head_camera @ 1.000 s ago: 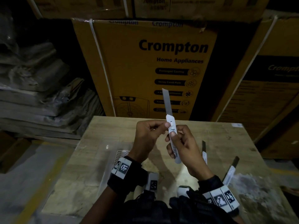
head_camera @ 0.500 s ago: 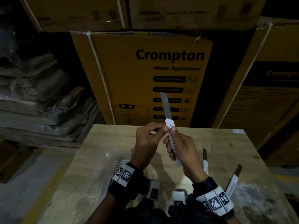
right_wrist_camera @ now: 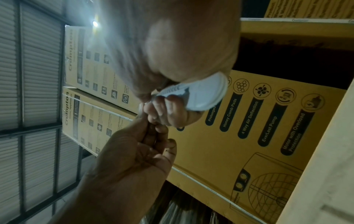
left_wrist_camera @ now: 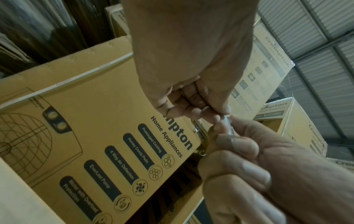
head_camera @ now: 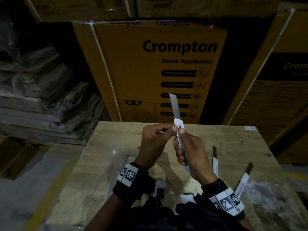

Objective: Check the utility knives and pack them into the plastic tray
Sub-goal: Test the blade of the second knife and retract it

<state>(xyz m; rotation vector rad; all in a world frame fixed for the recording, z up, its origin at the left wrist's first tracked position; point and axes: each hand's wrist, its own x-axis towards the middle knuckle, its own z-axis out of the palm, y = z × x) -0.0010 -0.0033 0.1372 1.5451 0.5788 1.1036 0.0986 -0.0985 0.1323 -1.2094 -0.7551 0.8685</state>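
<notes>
A white utility knife [head_camera: 180, 137] stands upright above the table, its long steel blade [head_camera: 175, 106] pushed far out of the top. My right hand [head_camera: 191, 150] grips the handle, thumb up near the slider. My left hand [head_camera: 156, 139] pinches the knife's top end between thumb and forefinger. In the right wrist view the handle's rounded butt [right_wrist_camera: 206, 94] sticks out under the palm. Two more white knives [head_camera: 215, 165] [head_camera: 242, 182] lie on the table to the right, blades out. The clear plastic tray [head_camera: 106, 172] sits low left, partly hidden by my left forearm.
The wooden table [head_camera: 116, 140] ends at a drop to the floor on the left. Yellow Crompton cartons [head_camera: 160, 67] stand stacked right behind the table. Wrapped flat bundles [head_camera: 41, 100] are piled at the left.
The knife stays upright in both hands with little shift. My right thumb has crept up the handle to the top. The blade stays extended.
</notes>
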